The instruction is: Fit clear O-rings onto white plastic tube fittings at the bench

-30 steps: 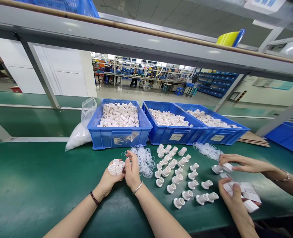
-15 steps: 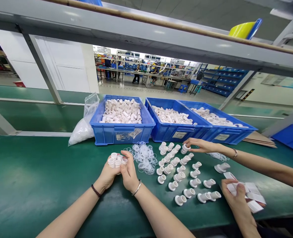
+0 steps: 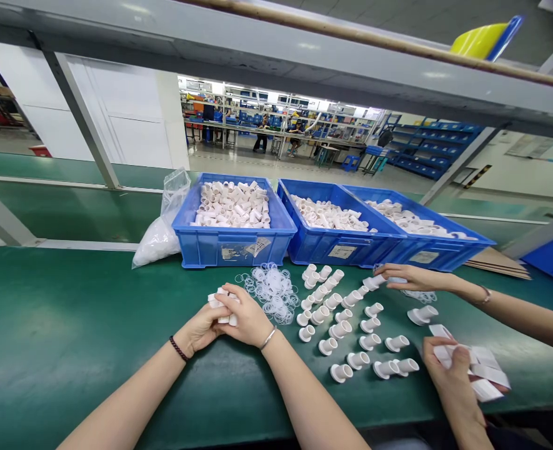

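My left hand (image 3: 202, 330) cups a cluster of short white plastic tube pieces (image 3: 219, 299) above the green table. Closed over them from the other side is my right hand (image 3: 249, 317), its fingers across the top of the cluster. Part of the bunch is hidden behind the fingers. Just to the right and behind lies a loose pile of thin translucent rings (image 3: 271, 290). Further right, several white flanged tube fittings (image 3: 338, 329) stand on the table, flange down.
Along the back stand blue bins (image 3: 237, 247) full of white plastic parts, beside a clear plastic bag (image 3: 157, 240). At right, a co-worker's hand (image 3: 412, 278) reaches to a flanged fitting; the other hand (image 3: 454, 375) holds flat-looking white pieces. A shelf beam (image 3: 304, 62) crosses overhead.
My right hand has turned and closed over the top of the tube pieces. The co-worker's far hand has moved right with a fitting. The view has shifted slightly.
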{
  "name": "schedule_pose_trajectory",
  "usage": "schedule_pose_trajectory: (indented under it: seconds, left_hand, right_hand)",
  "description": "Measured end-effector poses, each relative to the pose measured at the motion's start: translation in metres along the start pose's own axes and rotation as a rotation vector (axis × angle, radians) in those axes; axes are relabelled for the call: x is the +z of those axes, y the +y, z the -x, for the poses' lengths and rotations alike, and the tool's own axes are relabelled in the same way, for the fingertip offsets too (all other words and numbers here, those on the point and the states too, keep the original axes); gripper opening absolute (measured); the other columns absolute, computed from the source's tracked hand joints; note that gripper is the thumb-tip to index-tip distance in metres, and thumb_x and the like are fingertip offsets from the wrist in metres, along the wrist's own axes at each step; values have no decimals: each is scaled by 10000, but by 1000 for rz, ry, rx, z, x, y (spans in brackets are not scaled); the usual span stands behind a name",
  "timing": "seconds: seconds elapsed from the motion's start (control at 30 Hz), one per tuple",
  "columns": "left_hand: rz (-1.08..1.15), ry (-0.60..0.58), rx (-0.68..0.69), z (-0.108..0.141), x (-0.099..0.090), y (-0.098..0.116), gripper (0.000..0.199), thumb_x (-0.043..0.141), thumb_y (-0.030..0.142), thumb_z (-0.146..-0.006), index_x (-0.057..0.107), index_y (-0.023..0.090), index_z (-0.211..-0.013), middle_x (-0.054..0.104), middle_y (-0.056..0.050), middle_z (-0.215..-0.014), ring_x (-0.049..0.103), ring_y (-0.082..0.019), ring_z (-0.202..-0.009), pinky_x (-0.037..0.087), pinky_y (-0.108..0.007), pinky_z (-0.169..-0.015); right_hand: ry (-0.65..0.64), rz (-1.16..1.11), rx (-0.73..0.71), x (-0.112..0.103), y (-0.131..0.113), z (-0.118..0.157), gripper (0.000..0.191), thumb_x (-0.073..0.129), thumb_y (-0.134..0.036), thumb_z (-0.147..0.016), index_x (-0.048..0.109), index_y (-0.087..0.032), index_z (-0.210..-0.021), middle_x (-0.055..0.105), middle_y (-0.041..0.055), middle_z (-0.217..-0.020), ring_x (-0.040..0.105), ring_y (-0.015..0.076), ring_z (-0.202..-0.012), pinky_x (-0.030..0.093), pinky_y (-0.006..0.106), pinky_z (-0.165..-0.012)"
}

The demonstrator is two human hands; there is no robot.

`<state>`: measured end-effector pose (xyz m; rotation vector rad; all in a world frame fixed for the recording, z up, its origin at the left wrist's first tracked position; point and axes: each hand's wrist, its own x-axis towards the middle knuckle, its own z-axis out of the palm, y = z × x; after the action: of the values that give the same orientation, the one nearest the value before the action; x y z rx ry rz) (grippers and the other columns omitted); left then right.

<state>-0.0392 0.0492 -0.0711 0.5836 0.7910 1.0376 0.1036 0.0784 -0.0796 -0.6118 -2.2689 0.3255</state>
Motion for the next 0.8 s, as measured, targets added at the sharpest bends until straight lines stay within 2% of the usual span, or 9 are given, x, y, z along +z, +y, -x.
schedule_pose_trajectory:
  seconds: [0.2, 0.37, 0.5, 0.67, 0.8]
  left_hand:
    - [18, -48, -67, 0, -6, 1, 345, 790, 234, -653, 639, 149, -952, 679, -51, -862, 652, -174, -778, 519, -295, -696]
    - [-8, -83, -59, 0, -12, 8, 294, 775, 182, -674, 664, 132, -941, 694, -68, -897, 658, -175, -833, 502, -290, -781]
    - [-23, -128, -60, 0, -16, 10, 310, 776, 142, -658, 667, 122, -947, 697, -78, -891, 662, -181, -829, 499, -296, -793]
    - [-6, -126, -83, -1, -23, 14, 336, 787, 162, -636, 655, 130, -944, 698, -70, -844, 667, -184, -771, 512, -297, -743]
    - [-35, -180, -110, -2, -27, 15, 346, 765, 152, -656, 647, 132, -981, 699, -73, -874, 670, -195, -813, 517, -309, -766]
  right_hand:
    - [89, -45, 28, 0, -3, 0, 513, 649, -245, -730, 528, -205, -1227, 529, 113, -1177, 514, 210, -1113, 475, 378, -954]
    - [101, -42, 14, 0, -2, -2, 470, 643, -245, -731, 542, -222, -1190, 533, 111, -1155, 532, 215, -1071, 491, 386, -907]
    - [104, -59, -27, 2, 0, -1, 451, 644, -249, -739, 539, -222, -1177, 547, 108, -1141, 538, 210, -1058, 496, 377, -893]
    - [71, -73, -64, 0, 0, -1, 487, 659, -273, -748, 512, -234, -1211, 548, 108, -1161, 541, 214, -1079, 497, 384, -900]
    - [57, -79, -88, 0, 0, -1, 506, 659, -301, -766, 485, -235, -1236, 531, 110, -1176, 530, 214, -1100, 493, 386, -916]
